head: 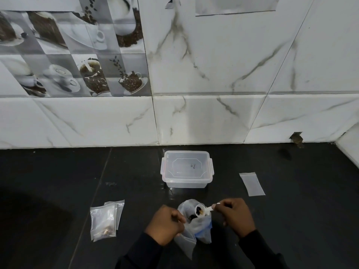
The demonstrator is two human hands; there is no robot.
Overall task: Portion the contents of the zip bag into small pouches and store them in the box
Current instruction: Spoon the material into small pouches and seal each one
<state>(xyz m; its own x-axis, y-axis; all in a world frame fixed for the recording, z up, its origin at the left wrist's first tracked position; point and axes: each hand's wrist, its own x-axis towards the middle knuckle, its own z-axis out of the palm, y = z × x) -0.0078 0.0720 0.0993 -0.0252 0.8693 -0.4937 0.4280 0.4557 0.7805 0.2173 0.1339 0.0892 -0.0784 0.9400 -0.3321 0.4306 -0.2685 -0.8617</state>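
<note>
small pouches (pixel 105 220), far left on the dark counter (pixel 58 181): a loose stack of thin clear film, the front one holding a small brownish portion at its lower edge; judged very light, limp and slippery, best lifted by the stiffer zip strip at the top; left hand (pixel 167 225): fingers curled, gripping the rim of the zip bag (pixel 196 229) and holding its mouth open; box (pixel 186 168): behind the hands, near the wall, clear rigid plastic with its lid on and side clips, nothing discernible inside; zip bag: between the two hands at the near edge, soft crumpled film with dark contents low inside (it would likely slump and spill if the rim were released); scoop (pixel 201 210): small, white, its bowl carrying a few dark pieces just above the bag's mouth; judged light and stiff, easily tipped; right hand (pixel 236 216): thumb and fingertips pinching the end of the scoop's handle; empty pouch (pixel 252 184): lying flat, well to the right of the box, probably the next to be filled
</note>
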